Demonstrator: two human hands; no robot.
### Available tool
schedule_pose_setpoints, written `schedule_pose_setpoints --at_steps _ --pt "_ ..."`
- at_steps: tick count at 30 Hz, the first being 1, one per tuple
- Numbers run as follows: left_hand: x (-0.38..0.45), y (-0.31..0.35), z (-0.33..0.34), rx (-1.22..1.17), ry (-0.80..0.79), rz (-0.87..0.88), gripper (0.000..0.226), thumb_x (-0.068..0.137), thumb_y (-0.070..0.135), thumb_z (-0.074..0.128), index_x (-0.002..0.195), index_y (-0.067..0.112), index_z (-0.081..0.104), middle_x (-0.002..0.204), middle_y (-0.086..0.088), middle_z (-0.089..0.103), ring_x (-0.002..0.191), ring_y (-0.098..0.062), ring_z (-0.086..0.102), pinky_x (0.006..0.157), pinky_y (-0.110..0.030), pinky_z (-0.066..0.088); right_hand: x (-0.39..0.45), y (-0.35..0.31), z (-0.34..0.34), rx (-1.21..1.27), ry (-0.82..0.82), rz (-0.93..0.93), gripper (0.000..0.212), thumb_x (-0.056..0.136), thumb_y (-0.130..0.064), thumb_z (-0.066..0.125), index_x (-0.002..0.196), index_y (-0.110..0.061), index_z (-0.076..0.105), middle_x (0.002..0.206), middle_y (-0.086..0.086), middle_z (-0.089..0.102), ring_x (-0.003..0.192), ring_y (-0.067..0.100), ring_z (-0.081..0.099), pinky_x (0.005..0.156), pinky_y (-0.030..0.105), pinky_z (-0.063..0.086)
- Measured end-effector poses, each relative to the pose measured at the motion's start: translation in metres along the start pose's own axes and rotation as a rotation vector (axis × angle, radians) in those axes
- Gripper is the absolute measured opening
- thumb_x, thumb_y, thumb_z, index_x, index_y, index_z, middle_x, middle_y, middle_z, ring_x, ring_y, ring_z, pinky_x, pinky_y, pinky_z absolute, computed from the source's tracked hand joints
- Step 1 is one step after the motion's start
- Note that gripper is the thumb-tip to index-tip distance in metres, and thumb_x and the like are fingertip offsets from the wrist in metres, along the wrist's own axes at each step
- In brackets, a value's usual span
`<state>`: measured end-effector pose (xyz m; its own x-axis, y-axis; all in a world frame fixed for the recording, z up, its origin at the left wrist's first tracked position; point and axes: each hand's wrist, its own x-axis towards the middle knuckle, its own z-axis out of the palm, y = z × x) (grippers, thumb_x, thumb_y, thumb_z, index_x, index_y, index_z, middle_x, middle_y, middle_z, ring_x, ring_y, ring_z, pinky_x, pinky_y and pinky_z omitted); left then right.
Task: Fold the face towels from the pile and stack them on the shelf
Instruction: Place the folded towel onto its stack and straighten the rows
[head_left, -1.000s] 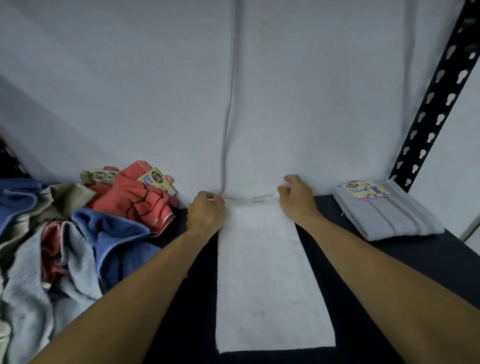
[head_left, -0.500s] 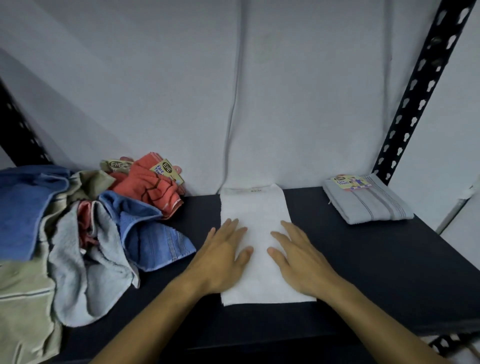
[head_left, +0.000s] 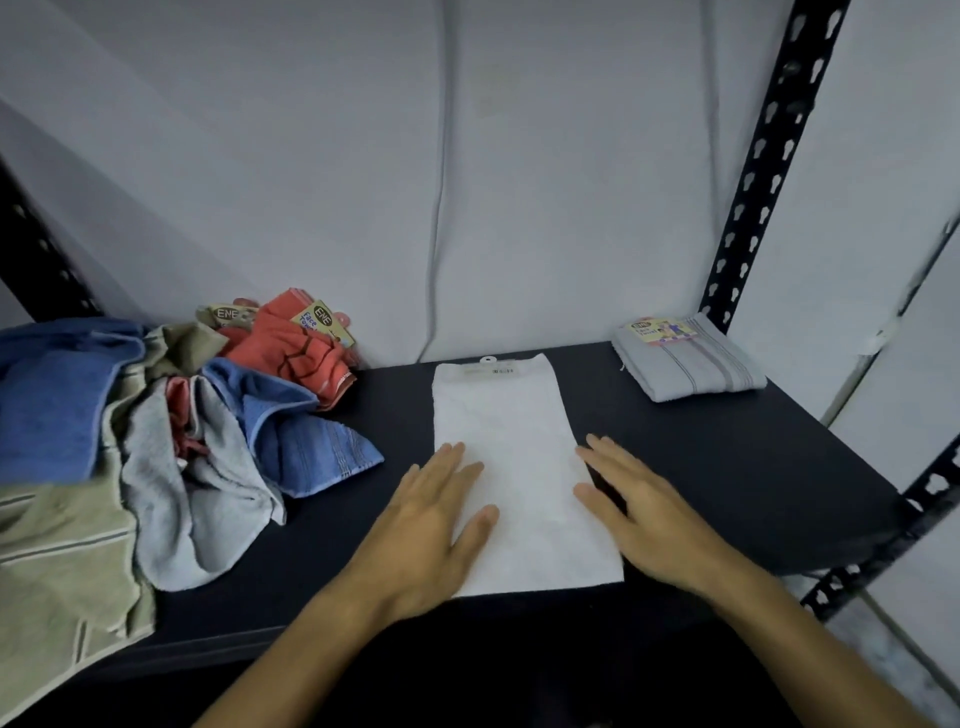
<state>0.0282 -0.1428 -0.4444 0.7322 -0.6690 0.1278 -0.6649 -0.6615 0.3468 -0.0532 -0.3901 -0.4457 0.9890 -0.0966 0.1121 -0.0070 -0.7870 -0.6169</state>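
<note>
A white rectangular terry face towel (head_left: 511, 467) lies flat on the dark shelf board (head_left: 727, 467), folded into a long strip with its far short edge near the grey back wall (head_left: 311, 182) and a small white tag at that edge. The left hand (head_left: 431, 525) rests palm down on the towel's near left part, fingers straight and slightly spread, thumb out over the cloth. The right hand (head_left: 639, 509) lies palm down at the towel's right edge, fingers straight and close together, mostly over the board; I cannot tell if it touches the cloth. Neither hand holds anything. At the left sits a loose pile of blue, grey, olive and coral towels (head_left: 156, 431). At the far right, 1 folded grey striped towel with a paper label (head_left: 688, 358) lies beside the black perforated shelf post (head_left: 769, 156).
</note>
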Motion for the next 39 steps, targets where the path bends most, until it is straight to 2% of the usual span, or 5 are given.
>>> schedule_pose_setpoints --at_steps 3,7,20,33,39 --pt "-0.020 0.000 -0.007 0.058 0.078 0.189 0.059 0.093 0.069 0.035 0.140 0.035 0.048 0.157 0.019 0.028 0.142 0.003 0.025 0.118 -0.025 0.023 -0.021 0.013 -0.015 -0.027 0.106 -0.120 0.056 0.089 -0.056 0.046 0.136 -0.026 0.053 0.138 -0.023 0.043 0.129 -0.005 0.039 0.109 0.027 0.037" --pt "-0.033 -0.003 0.000 0.235 0.111 0.433 0.043 0.089 0.056 0.060 0.116 0.024 0.068 0.127 0.006 0.062 0.114 -0.011 0.060 0.095 -0.025 0.051 -0.044 0.016 -0.007 -0.217 -0.007 -0.311 0.059 0.080 -0.069 0.054 0.124 -0.031 0.062 0.132 -0.025 0.047 0.122 -0.008 0.042 0.092 0.021 0.048" --pt "-0.029 0.019 0.006 0.123 0.229 0.332 0.022 0.093 0.040 0.055 0.095 0.028 0.073 0.101 0.016 0.067 0.092 -0.005 0.063 0.076 -0.024 0.054 -0.045 0.026 0.007 0.033 0.247 -0.376 0.020 0.086 -0.006 0.063 0.102 -0.014 0.074 0.103 -0.016 0.061 0.096 0.004 0.060 0.080 0.022 0.052" --pt "0.019 0.076 0.039 0.221 0.196 0.457 0.014 0.085 0.027 0.059 0.091 0.022 0.071 0.090 0.009 0.068 0.080 -0.012 0.061 0.051 -0.026 0.049 -0.042 0.009 -0.001 0.062 0.114 0.263 0.082 0.082 -0.042 0.071 0.149 -0.031 0.025 0.160 -0.010 0.002 0.144 0.003 -0.010 0.121 0.036 -0.002" --pt "0.029 0.081 0.035 0.409 0.253 0.401 0.034 0.046 0.008 0.085 0.069 0.015 0.060 0.064 0.003 0.059 0.050 -0.016 0.053 0.041 -0.025 0.017 -0.035 0.006 -0.004 0.037 0.031 0.325 0.094 0.083 -0.041 0.071 0.153 -0.027 0.011 0.161 -0.002 -0.012 0.144 0.010 -0.023 0.118 0.035 -0.012"
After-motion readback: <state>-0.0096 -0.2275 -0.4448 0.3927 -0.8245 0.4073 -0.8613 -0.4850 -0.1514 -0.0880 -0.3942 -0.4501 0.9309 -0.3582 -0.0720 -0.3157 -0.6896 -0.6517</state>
